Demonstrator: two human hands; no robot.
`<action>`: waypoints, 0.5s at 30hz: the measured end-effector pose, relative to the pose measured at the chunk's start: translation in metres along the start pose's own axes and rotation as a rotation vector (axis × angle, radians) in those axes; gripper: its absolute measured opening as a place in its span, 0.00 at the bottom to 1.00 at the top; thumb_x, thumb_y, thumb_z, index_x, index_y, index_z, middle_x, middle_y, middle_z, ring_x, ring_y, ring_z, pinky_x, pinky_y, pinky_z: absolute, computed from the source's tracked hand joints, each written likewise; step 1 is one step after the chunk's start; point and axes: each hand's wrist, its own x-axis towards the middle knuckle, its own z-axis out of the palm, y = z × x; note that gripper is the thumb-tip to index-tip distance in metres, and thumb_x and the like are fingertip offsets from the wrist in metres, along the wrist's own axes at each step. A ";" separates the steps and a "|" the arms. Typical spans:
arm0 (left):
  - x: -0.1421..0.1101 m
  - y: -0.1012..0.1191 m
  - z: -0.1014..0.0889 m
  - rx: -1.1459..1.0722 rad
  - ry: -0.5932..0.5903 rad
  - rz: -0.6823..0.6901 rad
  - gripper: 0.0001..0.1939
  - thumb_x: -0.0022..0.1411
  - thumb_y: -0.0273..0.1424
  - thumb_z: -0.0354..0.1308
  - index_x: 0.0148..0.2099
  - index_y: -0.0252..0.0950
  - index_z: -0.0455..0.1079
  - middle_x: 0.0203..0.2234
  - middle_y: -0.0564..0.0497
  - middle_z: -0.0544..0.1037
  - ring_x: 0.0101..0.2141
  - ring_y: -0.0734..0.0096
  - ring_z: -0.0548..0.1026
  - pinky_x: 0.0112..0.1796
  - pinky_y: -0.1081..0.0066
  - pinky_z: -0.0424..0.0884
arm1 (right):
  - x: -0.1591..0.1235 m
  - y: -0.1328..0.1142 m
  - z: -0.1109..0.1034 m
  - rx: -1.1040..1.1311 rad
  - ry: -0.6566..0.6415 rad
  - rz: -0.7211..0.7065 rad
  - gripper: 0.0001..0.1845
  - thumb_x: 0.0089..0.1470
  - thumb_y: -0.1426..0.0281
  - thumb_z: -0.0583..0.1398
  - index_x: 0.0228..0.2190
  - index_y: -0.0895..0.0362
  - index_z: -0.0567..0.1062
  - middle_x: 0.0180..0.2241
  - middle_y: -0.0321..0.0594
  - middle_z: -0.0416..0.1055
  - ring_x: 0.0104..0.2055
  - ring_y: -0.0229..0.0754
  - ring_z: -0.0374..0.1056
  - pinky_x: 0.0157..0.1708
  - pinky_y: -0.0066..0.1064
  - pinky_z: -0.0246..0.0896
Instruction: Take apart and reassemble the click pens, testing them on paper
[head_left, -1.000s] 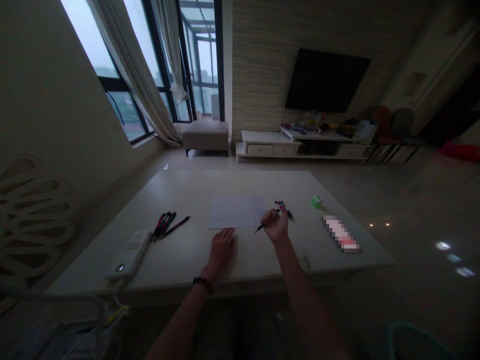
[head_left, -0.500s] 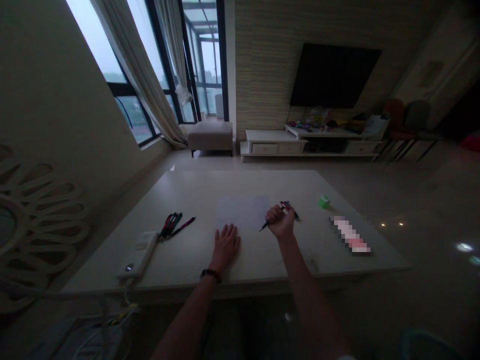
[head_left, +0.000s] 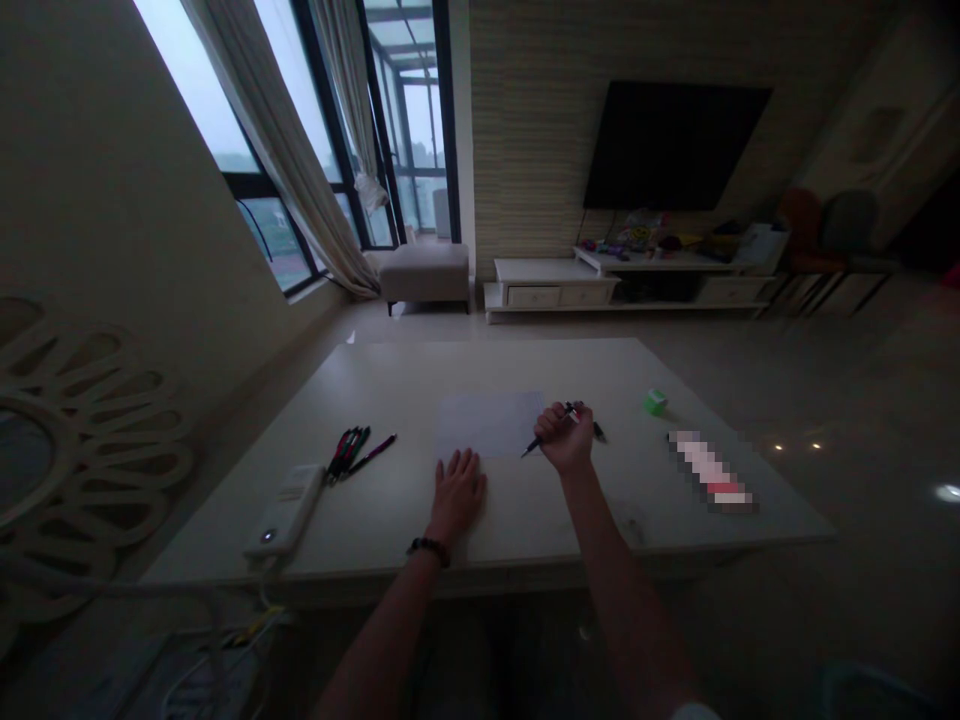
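Note:
A white sheet of paper (head_left: 487,420) lies on the pale table (head_left: 510,515). My left hand (head_left: 459,492) rests flat with its fingers stretched out, fingertips at the paper's lower edge. At the sheet's right side, my right hand (head_left: 567,440) is closed around a dark pen (head_left: 531,447), whose tip points down and to the left. Another dark pen (head_left: 598,430) lies on the table just behind the right hand, partly hidden by it. To the left of the paper is a small bunch of pens (head_left: 347,455), with one pen (head_left: 373,455) lying apart.
A white power strip (head_left: 285,512) lies at the table's left, its cable hanging over the front edge. On the right are a small green box-like item (head_left: 655,402) and a pixelated flat object (head_left: 711,472). Beyond the table stand a grey ottoman (head_left: 426,272) and a low TV cabinet (head_left: 540,292).
The view has shifted slightly, so everything appears a little to the right. Both hands keep nearly the same pose, and the pen stays in my right hand.

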 end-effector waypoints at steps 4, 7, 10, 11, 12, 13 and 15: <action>0.000 0.000 0.000 -0.003 0.002 0.000 0.23 0.64 0.38 0.38 0.59 0.39 0.54 0.59 0.48 0.58 0.59 0.61 0.52 0.57 0.52 0.46 | 0.009 0.000 -0.007 -0.175 0.110 -0.053 0.15 0.51 0.60 0.54 0.19 0.57 0.64 0.11 0.27 0.53 0.11 0.29 0.49 0.13 0.22 0.47; 0.000 0.000 0.000 -0.009 0.008 -0.002 0.23 0.64 0.38 0.39 0.59 0.40 0.54 0.59 0.48 0.58 0.59 0.61 0.52 0.57 0.52 0.46 | 0.019 -0.001 -0.024 -0.430 0.220 -0.033 0.19 0.53 0.59 0.49 0.23 0.59 0.70 0.14 0.36 0.65 0.14 0.33 0.59 0.14 0.24 0.53; 0.001 0.000 0.000 -0.014 0.016 0.000 0.23 0.64 0.38 0.39 0.59 0.40 0.55 0.58 0.48 0.59 0.59 0.61 0.52 0.57 0.52 0.46 | 0.026 -0.001 -0.046 -0.733 0.275 0.070 0.28 0.53 0.52 0.45 0.26 0.62 0.73 0.13 0.41 0.67 0.13 0.38 0.63 0.13 0.26 0.54; 0.001 0.000 0.001 -0.013 0.018 0.000 0.23 0.64 0.37 0.39 0.59 0.40 0.55 0.58 0.48 0.59 0.59 0.61 0.52 0.57 0.52 0.46 | 0.027 0.000 -0.053 -0.810 0.281 0.073 0.28 0.52 0.51 0.47 0.27 0.62 0.73 0.13 0.40 0.67 0.13 0.38 0.63 0.13 0.26 0.54; 0.001 0.000 0.001 -0.012 0.019 0.000 0.23 0.63 0.37 0.40 0.59 0.40 0.55 0.58 0.48 0.59 0.59 0.61 0.52 0.57 0.52 0.46 | 0.028 0.002 -0.059 -0.872 0.289 0.043 0.26 0.50 0.51 0.50 0.28 0.61 0.72 0.13 0.39 0.67 0.14 0.37 0.63 0.13 0.25 0.54; 0.001 0.000 0.001 -0.011 0.020 0.000 0.23 0.63 0.37 0.40 0.59 0.39 0.55 0.58 0.47 0.59 0.59 0.61 0.52 0.57 0.52 0.46 | 0.029 0.004 -0.065 -0.922 0.306 -0.007 0.23 0.47 0.51 0.54 0.27 0.60 0.71 0.13 0.37 0.67 0.14 0.36 0.63 0.13 0.24 0.53; 0.001 0.000 0.001 -0.007 0.020 -0.003 0.23 0.63 0.37 0.40 0.59 0.39 0.55 0.58 0.48 0.59 0.59 0.61 0.52 0.57 0.52 0.46 | 0.030 0.010 -0.073 -0.990 0.341 -0.093 0.20 0.44 0.53 0.58 0.26 0.59 0.70 0.12 0.33 0.65 0.13 0.34 0.60 0.12 0.22 0.50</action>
